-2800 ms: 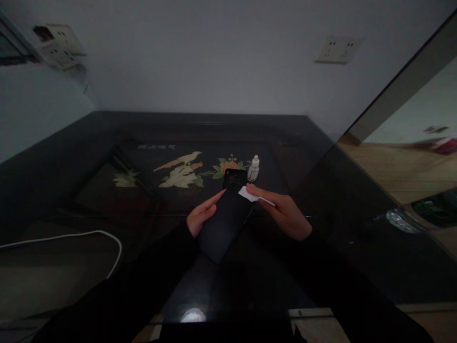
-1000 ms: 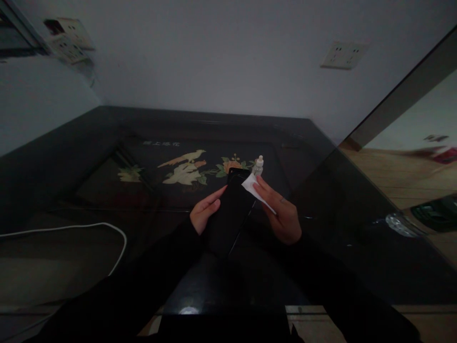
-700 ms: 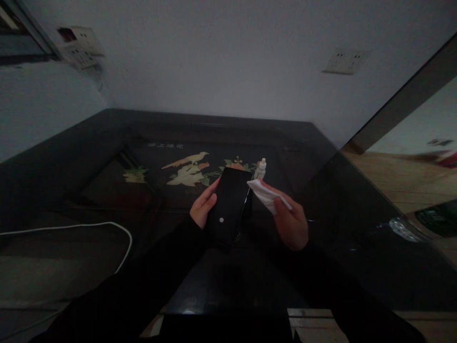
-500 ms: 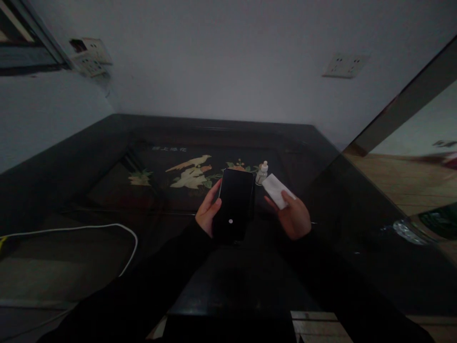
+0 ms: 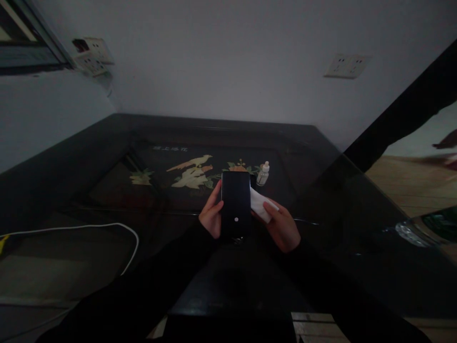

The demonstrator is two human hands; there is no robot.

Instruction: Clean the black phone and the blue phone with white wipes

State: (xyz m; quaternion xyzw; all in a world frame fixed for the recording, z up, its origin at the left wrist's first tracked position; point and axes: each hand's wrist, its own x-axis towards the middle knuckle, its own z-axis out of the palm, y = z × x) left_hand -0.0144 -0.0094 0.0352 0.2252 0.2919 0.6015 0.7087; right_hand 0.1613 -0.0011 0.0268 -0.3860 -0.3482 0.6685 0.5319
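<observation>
A dark smartphone (image 5: 236, 197) with a small lit icon low on its screen is held upright over the table. My left hand (image 5: 212, 212) grips it along its left edge, fingers behind and thumb at the front. Pinched in my right hand (image 5: 284, 227) is a folded white tissue (image 5: 262, 205), whose left end meets the phone's right edge. Part of that end is hidden behind the phone or pressed against its side; I cannot tell which. Just beyond the tissue stands a small dropper bottle (image 5: 263, 174) with a pale cap.
The dark glossy table (image 5: 200, 121) bears an inlaid bird picture (image 5: 193, 174). A white cable (image 5: 89, 226) curves at the left. A clear bottle with a green label (image 5: 414, 233) lies at the right edge. Wall sockets (image 5: 346, 65) are behind; at far right a dark shape and a person's hand (image 5: 448, 141) appear.
My right hand has brought the tissue left and down against the phone's right edge. The phone has turned slightly and shifted a little. A dark shape has come in at the right.
</observation>
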